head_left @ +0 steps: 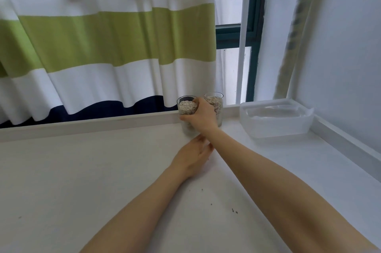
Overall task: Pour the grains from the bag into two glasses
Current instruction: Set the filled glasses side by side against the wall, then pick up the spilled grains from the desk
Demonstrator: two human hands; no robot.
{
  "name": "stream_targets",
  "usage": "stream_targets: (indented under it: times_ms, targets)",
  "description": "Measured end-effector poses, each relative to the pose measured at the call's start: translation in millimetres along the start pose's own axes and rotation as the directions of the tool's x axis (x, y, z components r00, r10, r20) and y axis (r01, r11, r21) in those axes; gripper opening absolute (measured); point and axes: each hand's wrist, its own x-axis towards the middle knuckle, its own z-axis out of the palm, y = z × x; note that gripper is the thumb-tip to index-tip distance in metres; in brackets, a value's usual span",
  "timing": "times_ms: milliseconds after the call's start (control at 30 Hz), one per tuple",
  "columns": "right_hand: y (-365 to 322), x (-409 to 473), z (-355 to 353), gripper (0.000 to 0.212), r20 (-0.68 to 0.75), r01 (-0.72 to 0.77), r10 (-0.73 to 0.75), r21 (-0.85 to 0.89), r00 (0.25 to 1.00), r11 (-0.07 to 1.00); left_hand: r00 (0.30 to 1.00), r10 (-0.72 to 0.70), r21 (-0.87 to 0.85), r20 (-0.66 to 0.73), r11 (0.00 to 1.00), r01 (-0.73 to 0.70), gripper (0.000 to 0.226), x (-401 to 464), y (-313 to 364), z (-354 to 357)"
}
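Here the right hand (203, 115) fingers (186, 117) clamp the grain-heavy, fragile glass (187, 108) mid-wall; left hand (193, 157) fingers lie apart, empty.

White table (82, 170) w/ a raised rim along its far and right edges. On it: two glasses of grain (186, 108) (216, 102) side by side at the far rim, a clear plastic tub (276, 123) in the far right corner, and scattered dark specks (234, 210) near the middle.
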Motion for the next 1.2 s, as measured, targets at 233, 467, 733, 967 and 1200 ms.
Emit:
stream_targets:
  times_ms: [233,467,733,967,1200]
  targets:
    - [2.4,0.2,5.1,0.066,0.045,-0.067,0.067,-0.001,0.997,0.998,0.999,-0.042,0.017,0.018,0.999,0.042,0.034,2.9,-1.1,0.6]
    - [11.3,-21.8,-41.2,0.041,0.206,-0.093,0.129,-0.173,0.97,0.981,0.995,-0.098,-0.083,-0.028,0.992,0.096,0.039,3.0,0.8,1.6]
    - [53.4,-79.4,-128.6,0.045,0.229,-0.133,0.237,-0.392,0.944,0.91,0.99,-0.119,0.014,0.082,0.993,0.118,0.049,-27.2,25.2,-10.4]
    - [45.2,-134.4,-94.8,0.064,0.4,0.046,0.189,-0.509,0.897,0.86,0.968,-0.251,-0.341,0.03,0.908,0.245,0.057,-69.2,43.4,-11.3]
    - [31.4,-165.7,-66.4,0.064,0.392,0.173,0.087,-0.581,0.916,0.796,0.889,-0.448,0.162,-0.099,0.874,0.459,0.07,-131.9,-4.3,-41.3]
